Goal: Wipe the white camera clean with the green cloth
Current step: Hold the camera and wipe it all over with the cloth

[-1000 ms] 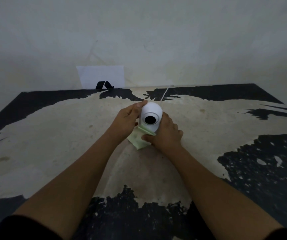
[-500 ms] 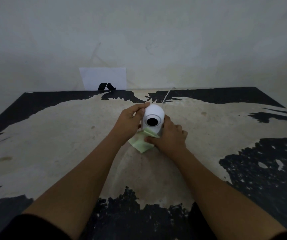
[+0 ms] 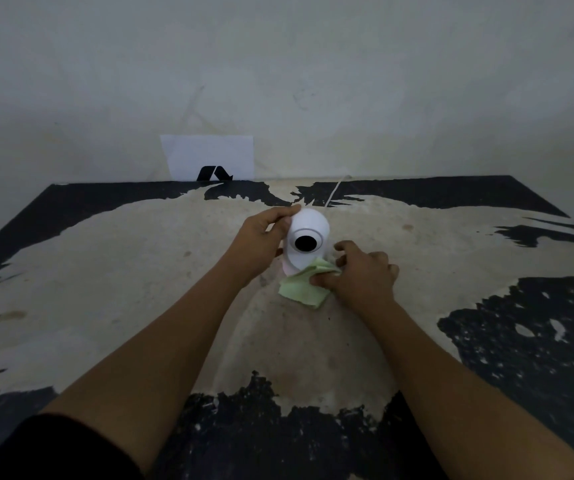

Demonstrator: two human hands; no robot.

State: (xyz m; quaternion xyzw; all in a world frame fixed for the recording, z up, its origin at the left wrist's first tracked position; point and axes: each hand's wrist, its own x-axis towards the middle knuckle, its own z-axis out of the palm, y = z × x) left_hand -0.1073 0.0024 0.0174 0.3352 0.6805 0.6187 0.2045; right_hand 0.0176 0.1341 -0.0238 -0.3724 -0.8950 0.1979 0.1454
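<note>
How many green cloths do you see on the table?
1. The single light green cloth lies crumpled on the worn table, at the base of the white round camera, pinched by the right hand. None seems hidden.

The camera [image 3: 308, 237] is white, with a round black lens inside a grey ring. The cloth [image 3: 301, 288] at its 5 o'clock side is pale green. The desk [image 3: 112, 292] is black, worn to beige in a big irregular patch. The wall [image 3: 348, 81] is dull grey-white. The paper [image 3: 209, 154] at 11 o'clock is white with a black mark. The sleeve [image 3: 36, 448] is black.
</note>
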